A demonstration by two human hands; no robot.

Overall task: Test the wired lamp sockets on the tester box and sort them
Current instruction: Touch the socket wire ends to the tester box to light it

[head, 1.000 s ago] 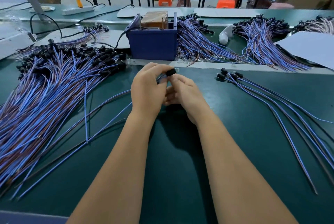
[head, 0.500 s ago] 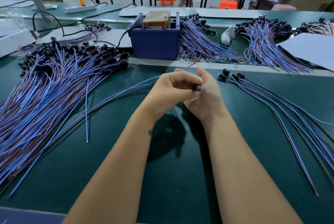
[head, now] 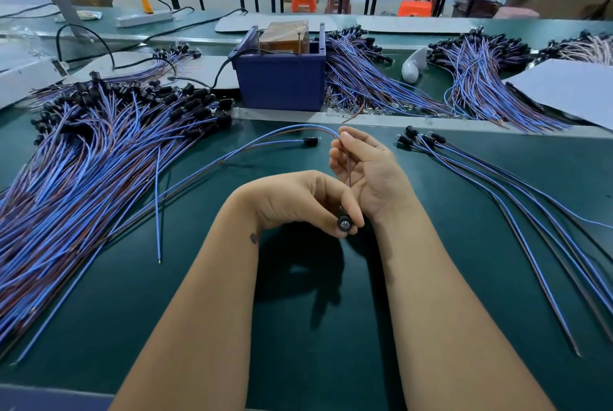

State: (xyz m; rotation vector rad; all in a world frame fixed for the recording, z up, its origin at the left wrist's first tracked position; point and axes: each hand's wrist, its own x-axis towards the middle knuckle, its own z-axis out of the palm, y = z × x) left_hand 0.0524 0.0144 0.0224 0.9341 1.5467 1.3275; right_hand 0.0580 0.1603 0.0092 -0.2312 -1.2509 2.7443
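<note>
- Head view: a black lamp socket (head: 344, 222) is pinched by the left hand (head: 298, 201) fingers.
- Its wires (head: 346, 162) are held by the right hand (head: 368, 172), fingers curled loosely.

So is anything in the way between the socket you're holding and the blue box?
Nothing solid. The socket sits in the left hand; only the right hand and its wires lie toward the tester box.
</note>
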